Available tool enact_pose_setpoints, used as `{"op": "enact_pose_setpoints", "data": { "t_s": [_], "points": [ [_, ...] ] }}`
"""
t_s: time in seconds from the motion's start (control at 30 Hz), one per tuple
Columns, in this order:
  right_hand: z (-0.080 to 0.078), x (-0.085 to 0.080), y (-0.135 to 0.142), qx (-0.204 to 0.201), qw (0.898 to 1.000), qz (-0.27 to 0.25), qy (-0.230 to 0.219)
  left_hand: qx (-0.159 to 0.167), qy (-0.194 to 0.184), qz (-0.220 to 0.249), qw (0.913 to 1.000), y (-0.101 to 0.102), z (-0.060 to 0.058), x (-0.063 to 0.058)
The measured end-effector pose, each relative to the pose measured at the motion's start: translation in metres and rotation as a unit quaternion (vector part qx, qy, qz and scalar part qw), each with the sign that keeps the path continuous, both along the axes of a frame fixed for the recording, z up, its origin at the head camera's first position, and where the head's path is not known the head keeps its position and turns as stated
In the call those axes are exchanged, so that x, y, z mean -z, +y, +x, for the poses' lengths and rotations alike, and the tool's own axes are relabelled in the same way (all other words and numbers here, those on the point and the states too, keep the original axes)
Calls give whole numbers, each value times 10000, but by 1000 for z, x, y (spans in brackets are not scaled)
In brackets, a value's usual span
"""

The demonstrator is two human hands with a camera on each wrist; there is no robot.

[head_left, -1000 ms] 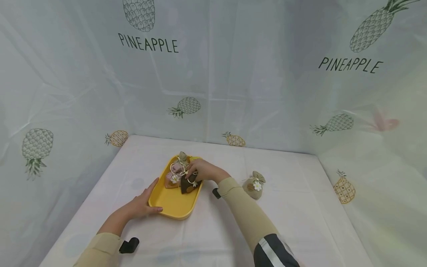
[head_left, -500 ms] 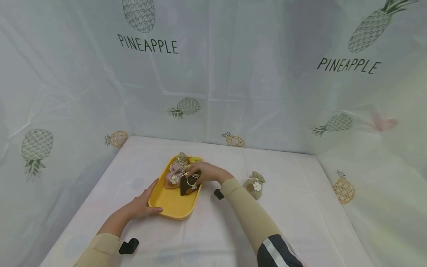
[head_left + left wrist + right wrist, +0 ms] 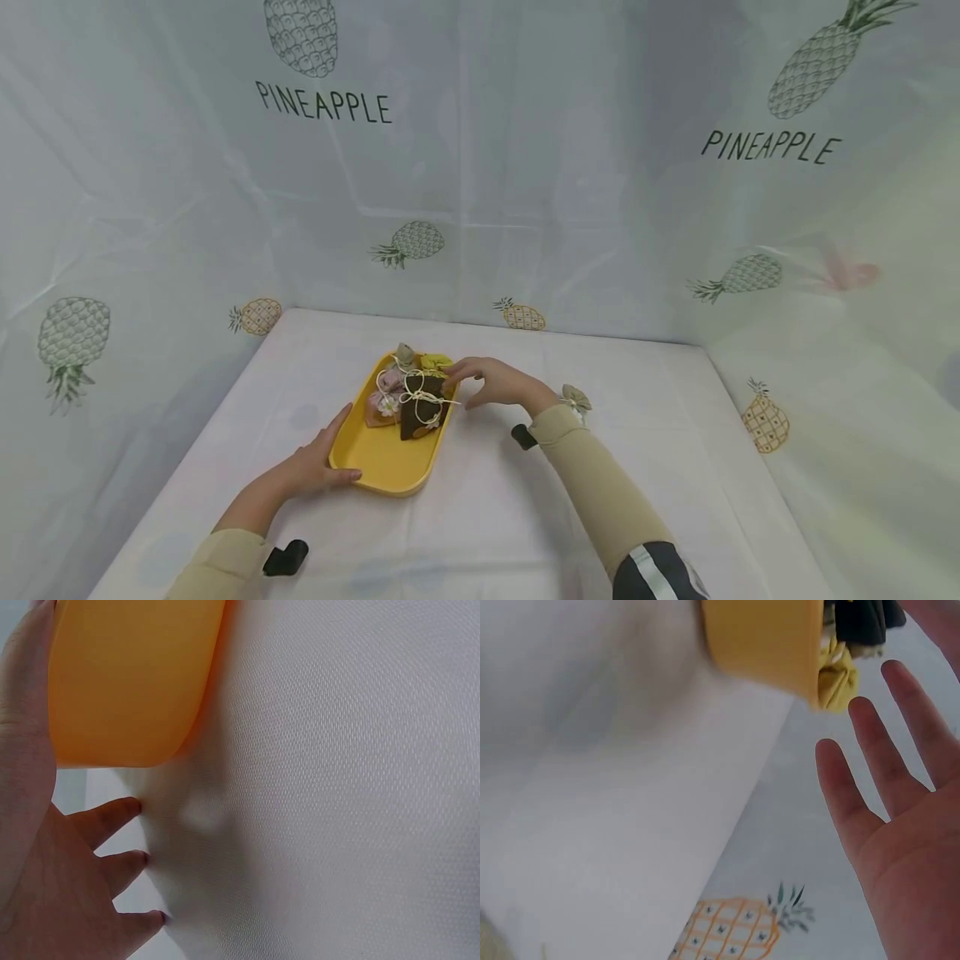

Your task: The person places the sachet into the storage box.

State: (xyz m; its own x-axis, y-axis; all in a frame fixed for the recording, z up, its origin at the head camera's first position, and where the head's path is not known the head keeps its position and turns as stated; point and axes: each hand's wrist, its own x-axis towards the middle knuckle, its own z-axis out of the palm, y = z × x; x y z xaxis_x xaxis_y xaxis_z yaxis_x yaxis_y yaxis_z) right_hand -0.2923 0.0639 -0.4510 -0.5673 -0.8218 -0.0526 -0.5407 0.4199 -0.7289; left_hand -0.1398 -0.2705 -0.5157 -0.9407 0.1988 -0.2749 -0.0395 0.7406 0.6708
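Note:
A yellow tray [image 3: 386, 467] lies on the white-covered table, with several small drawstring pouches bunched at its far end. Among them are a dark brown pouch [image 3: 410, 427] tied with cream cord, a pink pouch [image 3: 382, 410] and a yellow pouch [image 3: 435, 362]. My left hand [image 3: 311, 467] rests against the tray's near left corner, fingers spread along the side and thumb at the near edge. At the tray's right rim, my right hand [image 3: 498, 385] hovers with relaxed fingers and holds nothing. The right wrist view shows its extended fingers near the yellow pouch [image 3: 836, 682].
A beige pouch [image 3: 576, 398] sits on the table to the right, partly hidden behind my right forearm. A black wrist piece [image 3: 286, 558] shows beside my left sleeve. Pineapple-printed sheeting [image 3: 487, 192] walls the back and sides.
My right hand has let go of the brown pouch, which stays in the tray, and has drawn back to the right. My left hand keeps its place at the tray.

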Motion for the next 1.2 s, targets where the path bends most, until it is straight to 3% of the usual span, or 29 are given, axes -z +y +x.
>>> {"op": "enact_pose_setpoints", "data": {
  "t_s": [0.43,0.63,0.8,1.2],
  "points": [
    [5,7,84,516,9987,23,-5,39,55,14,10000,0,5,2],
    [11,13,118,1120,9933,133,-237,46,62,8,10000,0,4,1],
    [16,16,140,1612,9857,233,-430,-2,-16,6,10000,1,4,0],
    [22,34,185,2015,9787,278,-266,16,-72,-36,10000,2,2,-2]
  ]
}}
